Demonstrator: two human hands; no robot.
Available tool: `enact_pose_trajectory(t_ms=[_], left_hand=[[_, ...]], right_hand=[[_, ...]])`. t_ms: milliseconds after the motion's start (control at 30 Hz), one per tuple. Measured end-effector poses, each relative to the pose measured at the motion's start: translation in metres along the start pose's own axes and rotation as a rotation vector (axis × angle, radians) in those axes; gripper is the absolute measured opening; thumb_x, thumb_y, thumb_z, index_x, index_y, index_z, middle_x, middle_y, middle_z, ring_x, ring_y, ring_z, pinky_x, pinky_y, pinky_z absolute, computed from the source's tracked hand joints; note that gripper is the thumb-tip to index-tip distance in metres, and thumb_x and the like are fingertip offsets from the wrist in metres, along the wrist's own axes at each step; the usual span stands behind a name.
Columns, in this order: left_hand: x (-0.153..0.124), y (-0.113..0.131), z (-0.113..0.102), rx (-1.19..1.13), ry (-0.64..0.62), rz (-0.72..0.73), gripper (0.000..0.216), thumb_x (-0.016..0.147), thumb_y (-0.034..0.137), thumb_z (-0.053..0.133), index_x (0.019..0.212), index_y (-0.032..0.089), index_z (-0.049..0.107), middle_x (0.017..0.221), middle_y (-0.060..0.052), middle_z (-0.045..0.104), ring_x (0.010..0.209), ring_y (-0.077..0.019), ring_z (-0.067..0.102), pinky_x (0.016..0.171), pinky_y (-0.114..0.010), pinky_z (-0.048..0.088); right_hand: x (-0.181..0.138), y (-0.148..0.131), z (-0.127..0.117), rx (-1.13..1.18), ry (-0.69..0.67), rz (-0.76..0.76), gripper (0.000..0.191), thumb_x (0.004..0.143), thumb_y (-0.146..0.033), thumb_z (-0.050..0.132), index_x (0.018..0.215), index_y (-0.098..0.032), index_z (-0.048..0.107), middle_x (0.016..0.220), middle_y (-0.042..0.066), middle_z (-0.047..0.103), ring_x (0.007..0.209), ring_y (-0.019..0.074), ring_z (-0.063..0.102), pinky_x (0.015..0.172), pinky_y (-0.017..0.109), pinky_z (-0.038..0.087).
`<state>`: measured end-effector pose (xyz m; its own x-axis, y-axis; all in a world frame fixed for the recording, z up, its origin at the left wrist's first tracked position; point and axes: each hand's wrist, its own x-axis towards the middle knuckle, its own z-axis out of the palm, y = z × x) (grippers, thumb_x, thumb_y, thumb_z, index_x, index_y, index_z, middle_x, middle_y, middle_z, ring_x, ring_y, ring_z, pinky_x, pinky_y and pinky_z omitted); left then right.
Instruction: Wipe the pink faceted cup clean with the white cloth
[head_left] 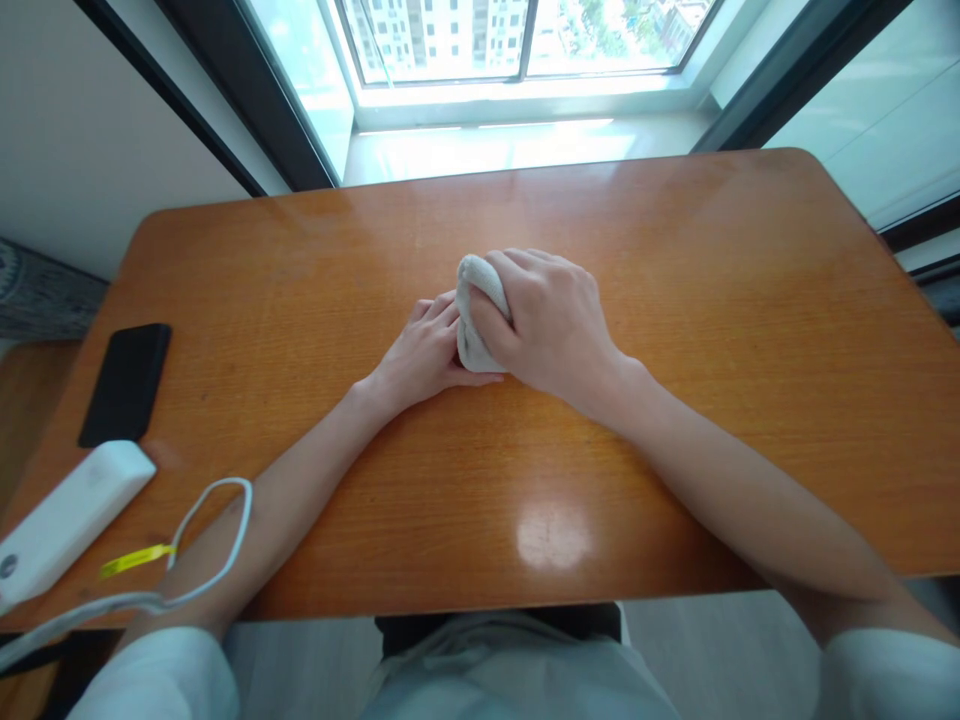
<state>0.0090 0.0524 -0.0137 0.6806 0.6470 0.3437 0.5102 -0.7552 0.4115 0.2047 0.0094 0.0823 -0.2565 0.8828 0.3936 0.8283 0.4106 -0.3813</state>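
**White cloth bundled up mid-table, both hands on it**

A small white cloth [472, 315] is seen near the middle of the orange-brown wooden table [675, 300], a bit toward the window side. It looks like soft terry or sock-type fabric, rolled or wadded into a tight lump, off-white, with a rounded top edge sticking up. Most of it is covered, so the exact kind of cloth can't really be told.

The right hand [551, 325] is wrapped over the bundle from the right, fingers curled down around it and thumb pressed against the near side, so it's clenched on the cloth. The left hand [424, 355] is laid flat-ish on the tabletop just beside it, fingers stretched toward the cloth and tucked against or under its left edge; whether anything is actually pinched there can't be told, since the view is blocked by the right hand and the cloth itself.

Off on the left edge of the table, well apart from the hands, a black phone [126, 382] is lying face down or screen off. Just nearer from it a white power bank [67, 520] is parked, with a white cable [217, 530] looped out from it and draped over the left forearm; a yellow tag [135, 560] is fixed on the cable. A bright window [517, 40] is seen beyond the far table edge.
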Motion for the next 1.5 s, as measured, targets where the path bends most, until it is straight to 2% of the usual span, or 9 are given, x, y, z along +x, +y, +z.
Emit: enact_pose_trajectory(t_ms=[200,333,433,600,833,1233,1500], left_hand=[[0.002,0.002,-0.003,-0.100,0.056,-0.013,0.046,0.088,0.047,0.087,0.124,0.022,0.075,0.125,-0.010,0.081,0.126,-0.0364,0.072,0.114,-0.052,0.052],[-0.001,0.002,-0.006,-0.198,0.168,-0.050,0.050,0.080,0.048,0.092,0.116,0.022,0.071,0.111,-0.008,0.081,0.102,-0.0301,0.077,0.095,-0.044,0.060],[-0.004,0.002,-0.005,-0.211,0.226,-0.091,0.050,0.075,0.051,0.094,0.106,0.021,0.068,0.098,-0.005,0.079,0.084,-0.0236,0.072,0.080,-0.037,0.059],[-0.005,-0.001,-0.002,-0.187,0.254,-0.123,0.042,0.074,0.047,0.094,0.094,0.022,0.068,0.075,0.002,0.067,0.064,-0.0154,0.057,0.061,-0.030,0.047],[-0.003,-0.003,-0.003,-0.161,0.272,-0.138,0.046,0.064,0.039,0.098,0.096,0.023,0.069,0.070,0.005,0.061,0.062,-0.0144,0.052,0.057,-0.029,0.041],[0.002,0.008,-0.007,-0.207,0.256,-0.182,0.043,0.064,0.030,0.093,0.088,0.024,0.058,0.072,0.006,0.061,0.064,-0.0136,0.051,0.060,-0.028,0.039],[0.003,0.011,-0.007,-0.242,0.260,-0.192,0.042,0.067,0.034,0.091,0.092,0.026,0.058,0.070,0.008,0.061,0.061,-0.0137,0.053,0.059,-0.029,0.042]], right_hand=[[0.004,-0.005,-0.001,-0.120,-0.078,0.006,0.026,0.107,-0.033,0.050,0.094,-0.023,0.070,0.091,0.009,0.075,0.082,0.0266,0.060,0.073,0.040,0.036],[0.003,-0.005,0.004,-0.142,-0.063,-0.001,0.028,0.108,-0.035,0.048,0.097,-0.022,0.071,0.094,0.010,0.076,0.083,0.0273,0.061,0.075,0.041,0.036],[0.002,-0.006,0.008,-0.145,-0.021,-0.019,0.028,0.108,-0.034,0.048,0.099,-0.022,0.071,0.097,0.011,0.076,0.087,0.0286,0.062,0.077,0.041,0.038],[0.001,-0.003,0.010,-0.081,0.031,-0.017,0.028,0.109,-0.033,0.046,0.100,-0.024,0.071,0.095,0.009,0.076,0.088,0.0282,0.062,0.077,0.041,0.040],[0.003,0.008,0.014,0.091,0.097,-0.051,0.027,0.108,-0.030,0.046,0.092,-0.026,0.068,0.089,0.005,0.073,0.082,0.0242,0.060,0.076,0.038,0.041],[0.002,0.016,0.018,0.348,0.202,0.006,0.035,0.112,-0.039,0.047,0.083,-0.026,0.062,0.079,0.003,0.065,0.077,0.0215,0.058,0.073,0.036,0.043],[-0.003,0.027,0.026,0.409,0.245,0.206,0.050,0.113,-0.056,0.042,0.078,-0.026,0.061,0.070,0.003,0.058,0.071,0.0225,0.057,0.068,0.039,0.045]])
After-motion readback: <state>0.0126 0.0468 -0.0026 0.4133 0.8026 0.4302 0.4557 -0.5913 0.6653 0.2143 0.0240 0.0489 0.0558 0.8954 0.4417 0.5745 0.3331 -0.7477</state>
